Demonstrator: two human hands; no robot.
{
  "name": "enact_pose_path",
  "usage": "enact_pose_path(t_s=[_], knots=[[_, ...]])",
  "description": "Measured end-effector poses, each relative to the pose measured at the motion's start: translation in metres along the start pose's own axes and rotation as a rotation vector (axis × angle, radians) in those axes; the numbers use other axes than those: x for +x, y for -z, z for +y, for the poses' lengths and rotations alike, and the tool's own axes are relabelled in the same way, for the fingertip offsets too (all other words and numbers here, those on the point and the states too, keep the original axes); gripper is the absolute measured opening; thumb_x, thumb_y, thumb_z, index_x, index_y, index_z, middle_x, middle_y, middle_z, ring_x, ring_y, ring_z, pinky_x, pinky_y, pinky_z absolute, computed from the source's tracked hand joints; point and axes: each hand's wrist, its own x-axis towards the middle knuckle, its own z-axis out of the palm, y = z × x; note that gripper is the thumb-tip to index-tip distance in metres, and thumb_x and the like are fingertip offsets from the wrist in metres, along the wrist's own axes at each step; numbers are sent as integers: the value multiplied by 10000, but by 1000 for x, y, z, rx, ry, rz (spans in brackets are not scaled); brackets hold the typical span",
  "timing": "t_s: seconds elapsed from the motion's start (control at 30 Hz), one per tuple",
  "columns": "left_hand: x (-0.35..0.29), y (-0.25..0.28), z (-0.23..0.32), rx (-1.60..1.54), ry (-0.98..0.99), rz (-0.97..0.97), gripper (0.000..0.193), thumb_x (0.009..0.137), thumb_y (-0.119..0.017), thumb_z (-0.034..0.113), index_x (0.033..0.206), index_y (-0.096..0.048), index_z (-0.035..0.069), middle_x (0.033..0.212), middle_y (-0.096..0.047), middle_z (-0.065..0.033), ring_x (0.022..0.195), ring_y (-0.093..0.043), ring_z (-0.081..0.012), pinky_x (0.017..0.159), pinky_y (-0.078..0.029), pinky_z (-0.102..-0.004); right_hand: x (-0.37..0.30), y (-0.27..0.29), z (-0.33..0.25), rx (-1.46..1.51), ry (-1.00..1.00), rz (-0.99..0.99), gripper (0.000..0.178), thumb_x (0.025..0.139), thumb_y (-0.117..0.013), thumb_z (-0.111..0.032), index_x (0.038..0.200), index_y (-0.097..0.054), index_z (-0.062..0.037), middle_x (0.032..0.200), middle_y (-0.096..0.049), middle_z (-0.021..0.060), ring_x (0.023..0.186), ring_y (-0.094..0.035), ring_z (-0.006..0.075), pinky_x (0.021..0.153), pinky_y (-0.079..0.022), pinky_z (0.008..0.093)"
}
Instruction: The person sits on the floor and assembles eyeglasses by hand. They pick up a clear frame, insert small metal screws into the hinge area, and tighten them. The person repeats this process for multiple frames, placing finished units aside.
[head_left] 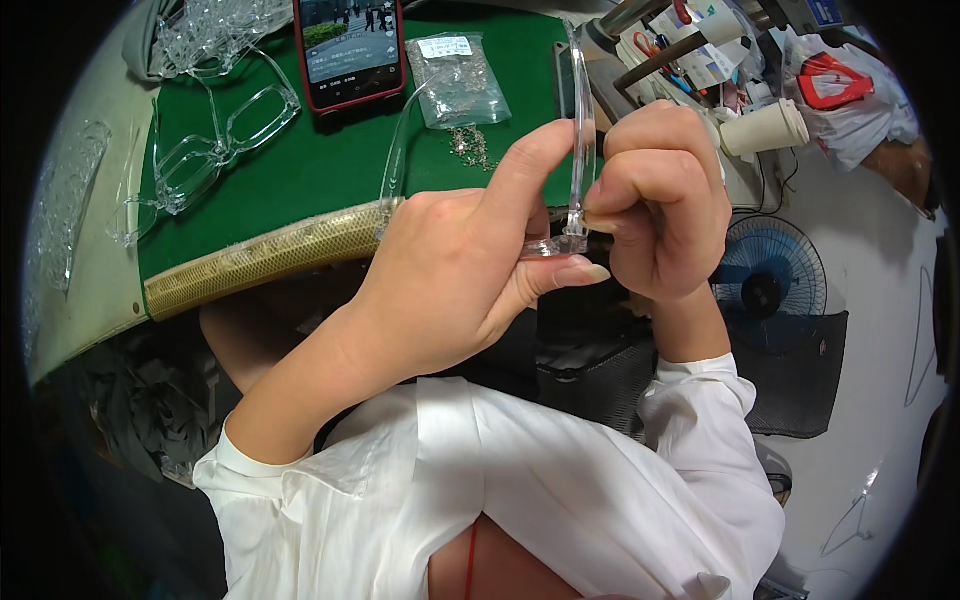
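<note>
My left hand (440, 275) grips a clear plastic eyeglass frame (580, 130) by its front, close to the hinge corner. One temple stands upright between my two hands; the other rises behind my left hand, which hides most of the front. My right hand (668, 205) is closed, with thumb and index finger pinched right beside the hinge. Whatever lies in that pinch is too small or too covered to make out. Beyond my hands, a small heap of tiny metal parts (470, 148) lies on the green mat (300, 175), by a clear bag (460, 85) of similar parts.
A red-cased phone (352, 50) sits at the back of the mat. More clear eyeglass frames (218, 150) lie at left, with a pile (220, 35) behind. At right are a metal bench tool (640, 70), a pale cup (765, 128) and, lower, a fan (765, 280).
</note>
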Motion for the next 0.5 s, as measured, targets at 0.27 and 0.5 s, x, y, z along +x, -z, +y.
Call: enact_pose_path(t_s=[0.27, 0.5], knots=[[-1, 0, 1, -148, 64, -42, 720, 908, -652, 313, 1436, -287, -12, 855, -683, -128, 766, -685, -230, 721, -516, -298, -3, 1, 2, 105, -72, -9, 166, 755, -730, -66, 846, -614, 12, 809, -609, 104, 662, -581, 202, 548, -467, 276], [0, 1, 4, -292, 125, -77, 684, 924, -624, 284, 1439, -284, -12, 835, -647, -94, 746, -651, -170, 680, -502, -265, -3, 0, 3, 111, -57, 47, 144, 723, -740, -16, 838, -654, -1, 826, -602, 97, 676, -584, 182, 563, -465, 257]])
